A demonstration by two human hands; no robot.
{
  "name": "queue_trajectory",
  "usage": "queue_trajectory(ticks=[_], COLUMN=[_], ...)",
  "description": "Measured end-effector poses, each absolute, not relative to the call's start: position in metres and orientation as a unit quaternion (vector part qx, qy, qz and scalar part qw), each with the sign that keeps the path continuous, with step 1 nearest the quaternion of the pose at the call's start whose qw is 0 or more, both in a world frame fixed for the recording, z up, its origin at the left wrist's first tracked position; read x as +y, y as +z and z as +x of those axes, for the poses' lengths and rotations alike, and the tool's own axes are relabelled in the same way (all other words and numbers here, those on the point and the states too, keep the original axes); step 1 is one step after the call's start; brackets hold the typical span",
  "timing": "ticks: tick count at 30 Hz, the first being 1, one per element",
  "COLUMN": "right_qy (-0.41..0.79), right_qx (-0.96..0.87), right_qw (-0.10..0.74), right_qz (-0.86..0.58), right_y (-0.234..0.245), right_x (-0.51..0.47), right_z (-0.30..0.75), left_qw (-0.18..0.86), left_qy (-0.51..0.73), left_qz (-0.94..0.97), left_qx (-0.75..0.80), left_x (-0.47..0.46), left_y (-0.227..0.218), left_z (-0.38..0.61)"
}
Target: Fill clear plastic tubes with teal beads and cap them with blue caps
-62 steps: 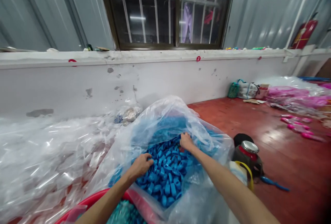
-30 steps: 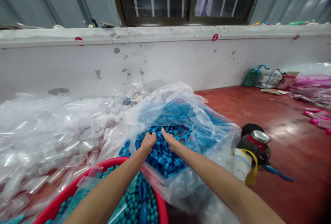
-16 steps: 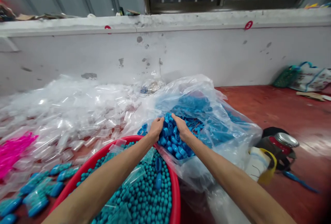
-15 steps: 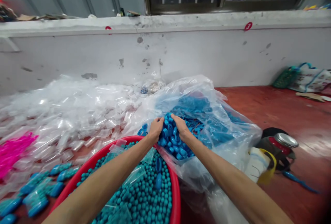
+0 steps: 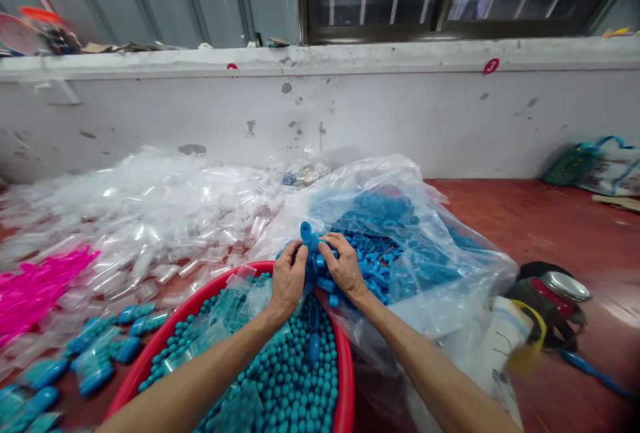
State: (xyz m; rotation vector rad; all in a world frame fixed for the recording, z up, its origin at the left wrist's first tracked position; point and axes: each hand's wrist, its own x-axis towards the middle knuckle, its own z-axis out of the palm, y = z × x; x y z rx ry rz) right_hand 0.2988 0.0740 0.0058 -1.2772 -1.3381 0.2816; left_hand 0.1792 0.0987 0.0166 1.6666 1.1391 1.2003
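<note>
My left hand (image 5: 290, 278) is closed, its thumb and fingers pinching small blue plastic pieces (image 5: 306, 230) at the far rim of a red basin (image 5: 347, 360). One piece with an oval opening sticks up above the fingertips. Close beside it, my right hand (image 5: 345, 268) is also closed, with its fingertips on the same cluster; what lies under them is partly hidden. More blue pieces (image 5: 377, 263) lie in a clear plastic bag (image 5: 400, 170) just behind. Teal beads (image 5: 280, 386) fill the basin below my forearms, with several clear pouches on top.
Clear plastic sleeves (image 5: 150, 200) cover the floor at left, near bright pink pieces (image 5: 47, 286) and bead-filled blue packs (image 5: 93, 373). To the right are a white container (image 5: 495, 340) and a dark object with a silver lid (image 5: 565, 286). A white wall (image 5: 390, 113) stands behind.
My hands have drawn closer together and now pinch at the blue pieces, one standing up above the fingers. Fewer pieces show between my palms. The view has tilted slightly.
</note>
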Motion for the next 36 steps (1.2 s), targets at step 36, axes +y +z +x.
queue_trajectory(ticks=[36], right_qy=[0.042], right_qx=[-0.803], right_qw=[0.239], right_qz=[-0.545], right_y=[0.021], right_x=[-0.027], right_z=[0.227], left_qw=[0.000], left_qy=[0.192], left_qz=[0.897], left_qx=[0.398], left_x=[-0.042], left_y=[-0.001], left_z=[0.004])
